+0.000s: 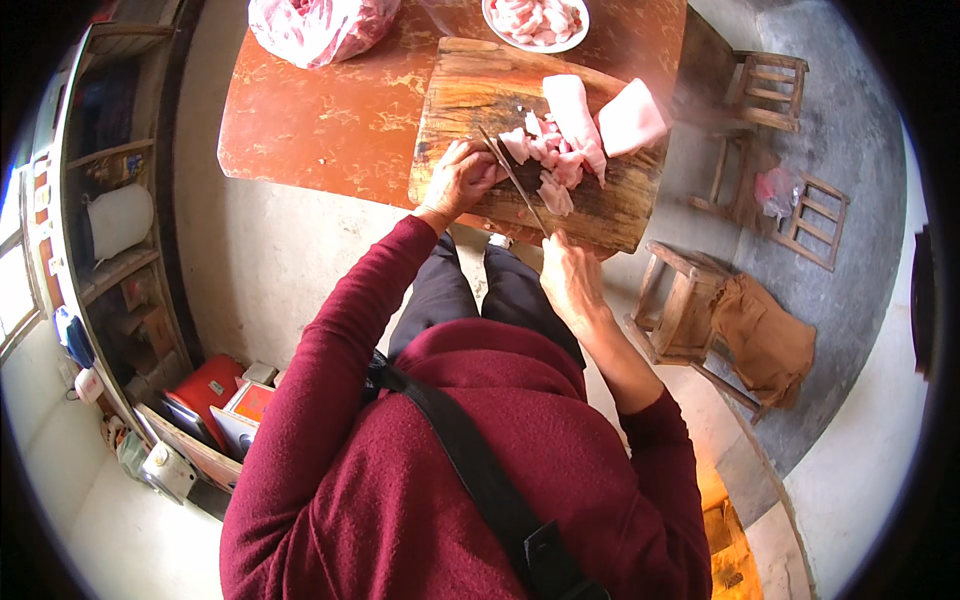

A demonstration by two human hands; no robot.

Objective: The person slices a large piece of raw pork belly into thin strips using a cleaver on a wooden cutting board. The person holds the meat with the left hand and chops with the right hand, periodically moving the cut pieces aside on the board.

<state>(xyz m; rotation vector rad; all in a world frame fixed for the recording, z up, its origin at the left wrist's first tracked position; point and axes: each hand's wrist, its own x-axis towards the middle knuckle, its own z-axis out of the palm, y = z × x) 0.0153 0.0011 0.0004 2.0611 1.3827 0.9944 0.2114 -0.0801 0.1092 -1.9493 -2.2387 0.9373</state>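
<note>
My right hand (572, 280) is wrapped round the handle of a knife (516, 182), whose long narrow blade slants up and left over a wooden cutting board (470, 85). At the board's left near edge, my left hand (462, 182) has its fingers curled in close beside the blade. What those fingers hold, if anything, is hidden. Just right of the blade lies a pile of cut pale pink meat pieces (548, 145), with one piece nearer to me. A long strip of meat (573, 115) rests against the pile, and a thick slab of meat (633, 118) sits farther right.
Beyond the board stands a white bowl (584, 36) of cut meat. A pink plastic bag (322, 30) sits at the far left of the worn red-brown table (300, 120). Wooden stools (685, 300) stand to the right, one under brown cloth (765, 335). Shelves (120, 265) line the left wall.
</note>
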